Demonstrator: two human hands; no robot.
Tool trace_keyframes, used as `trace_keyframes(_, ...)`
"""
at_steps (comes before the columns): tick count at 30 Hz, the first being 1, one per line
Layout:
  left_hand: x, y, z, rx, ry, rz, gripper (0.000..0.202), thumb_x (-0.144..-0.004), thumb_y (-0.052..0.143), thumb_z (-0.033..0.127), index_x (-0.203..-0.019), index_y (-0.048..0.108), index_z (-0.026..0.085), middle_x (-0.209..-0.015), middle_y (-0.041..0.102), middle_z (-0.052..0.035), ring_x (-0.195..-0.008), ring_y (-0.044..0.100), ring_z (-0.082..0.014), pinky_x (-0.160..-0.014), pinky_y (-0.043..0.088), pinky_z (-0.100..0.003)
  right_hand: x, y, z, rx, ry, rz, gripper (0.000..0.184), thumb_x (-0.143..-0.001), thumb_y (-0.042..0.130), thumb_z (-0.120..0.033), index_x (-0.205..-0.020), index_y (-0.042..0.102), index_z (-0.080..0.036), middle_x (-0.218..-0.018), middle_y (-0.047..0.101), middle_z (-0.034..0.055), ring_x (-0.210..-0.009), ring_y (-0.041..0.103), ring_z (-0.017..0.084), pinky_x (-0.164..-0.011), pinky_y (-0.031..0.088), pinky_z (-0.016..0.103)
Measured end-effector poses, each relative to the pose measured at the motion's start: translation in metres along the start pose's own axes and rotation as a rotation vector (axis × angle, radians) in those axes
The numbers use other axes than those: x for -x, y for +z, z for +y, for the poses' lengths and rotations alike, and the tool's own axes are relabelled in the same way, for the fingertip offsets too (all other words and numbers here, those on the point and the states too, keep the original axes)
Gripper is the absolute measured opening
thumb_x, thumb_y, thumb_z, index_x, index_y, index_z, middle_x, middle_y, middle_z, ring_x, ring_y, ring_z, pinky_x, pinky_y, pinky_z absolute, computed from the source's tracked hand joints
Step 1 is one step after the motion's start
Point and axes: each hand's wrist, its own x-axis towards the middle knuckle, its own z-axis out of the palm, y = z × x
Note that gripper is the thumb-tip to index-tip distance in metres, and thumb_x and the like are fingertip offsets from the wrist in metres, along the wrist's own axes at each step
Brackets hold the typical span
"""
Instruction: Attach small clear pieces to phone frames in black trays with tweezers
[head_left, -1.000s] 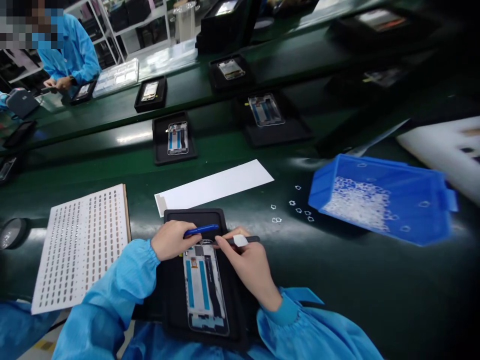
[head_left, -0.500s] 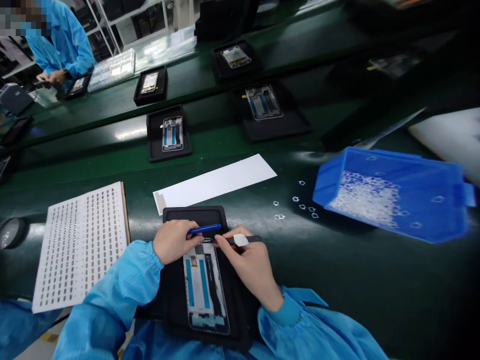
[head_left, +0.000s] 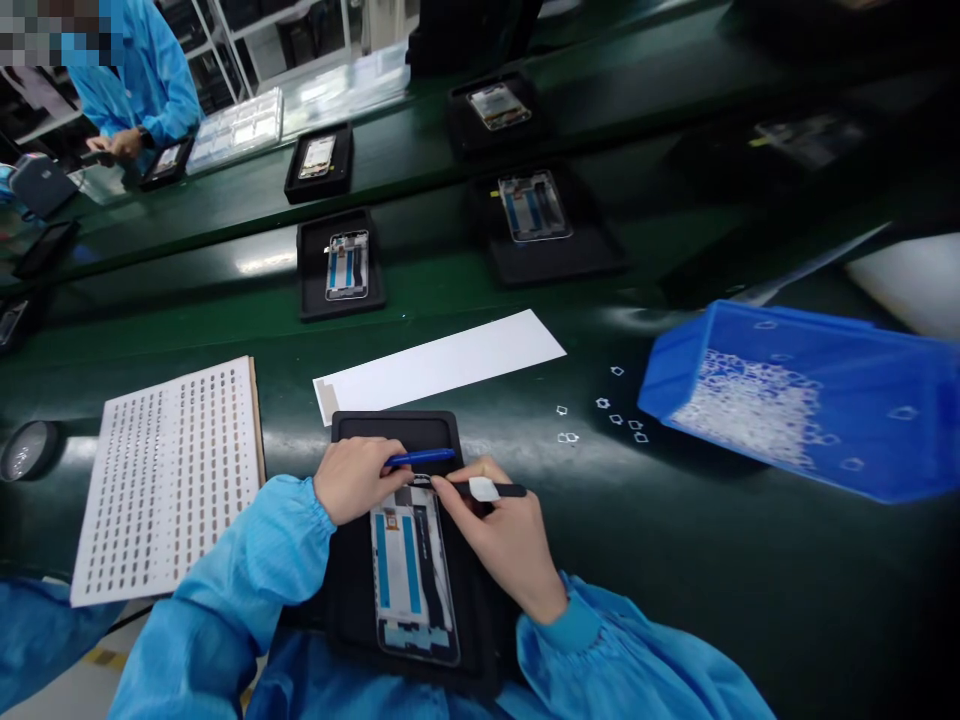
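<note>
My left hand (head_left: 354, 482) is closed around a blue pen-like tool (head_left: 424, 456), its fingers at the top end of an opened phone (head_left: 400, 575). The phone lies in a black tray (head_left: 346, 628), with blue strips and a dark ribbon showing on its inside. From the right, my right hand (head_left: 511, 545) grips black tweezers (head_left: 511, 490) with a white wrap around them. Their tip points at the phone's top edge, where a small white-edged ring (head_left: 421, 480) shows between my hands. The fingertips partly hide that spot.
A blue bin (head_left: 847, 375) of small white rings lies at right, with several loose rings (head_left: 615, 420) beside it. At left stand a perforated board (head_left: 169, 480) and a round dish (head_left: 30, 450). A white strip (head_left: 450, 358), trays with phones (head_left: 346, 265) and a co-worker (head_left: 142, 80) are beyond.
The view has shifted slightly, so most things sit a little further right. Both hands keep their grips and stay at the phone's top end.
</note>
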Motion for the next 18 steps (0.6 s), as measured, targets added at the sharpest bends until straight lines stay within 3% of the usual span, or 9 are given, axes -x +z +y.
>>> trace_keyframes(6, 0.000, 0.001, -0.002, 0.036, -0.008, 0.015, 0.010, -0.087, 0.059, 0.033, -0.088, 0.066, 0.025, -0.076, 0.064, 0.0042, -0.071, 0.061, -0.0145, -0.057, 0.036, -0.023, 0.003, 0.000, 0.001, 0.043, -0.029, 0.001, 0.025, -0.090, 0.056, -0.039, -0.073, 0.055, -0.021, -0.059, 0.058, -0.0010, -0.048, 0.055, 0.014, -0.047, 0.042, 0.023)
trace_keyframes(12, 0.001, 0.002, 0.003, 0.019, -0.028, 0.040, 0.012, -0.087, 0.060, 0.034, -0.089, 0.067, 0.025, -0.080, 0.065, 0.0031, -0.077, 0.063, -0.0166, -0.062, 0.042, -0.024, -0.005, 0.007, -0.001, 0.094, -0.039, 0.032, 0.032, -0.089, 0.053, -0.044, -0.068, 0.053, -0.021, -0.052, 0.051, -0.0028, -0.042, 0.050, 0.013, -0.044, 0.036, 0.025)
trace_keyframes(15, 0.026, 0.008, -0.002, 0.065, -0.066, 0.191, 0.019, -0.089, 0.059, 0.038, -0.102, 0.066, 0.026, -0.094, 0.066, 0.0006, -0.088, 0.065, -0.0185, -0.074, 0.048, -0.026, 0.001, 0.004, 0.004, -0.003, 0.004, 0.098, 0.036, -0.087, 0.053, -0.051, -0.067, 0.052, -0.021, -0.059, 0.056, 0.0006, -0.050, 0.055, 0.016, -0.050, 0.043, 0.027)
trace_keyframes(18, 0.075, 0.033, -0.017, 0.188, -0.207, 0.366, 0.034, -0.090, 0.057, 0.044, -0.120, 0.061, 0.027, -0.105, 0.065, -0.0021, -0.097, 0.064, -0.0203, -0.085, 0.050, -0.029, 0.013, -0.004, 0.026, -0.059, 0.169, 0.245, 0.038, -0.085, 0.054, -0.058, -0.078, 0.055, -0.020, -0.066, 0.062, 0.0047, -0.059, 0.061, 0.021, -0.056, 0.050, 0.032)
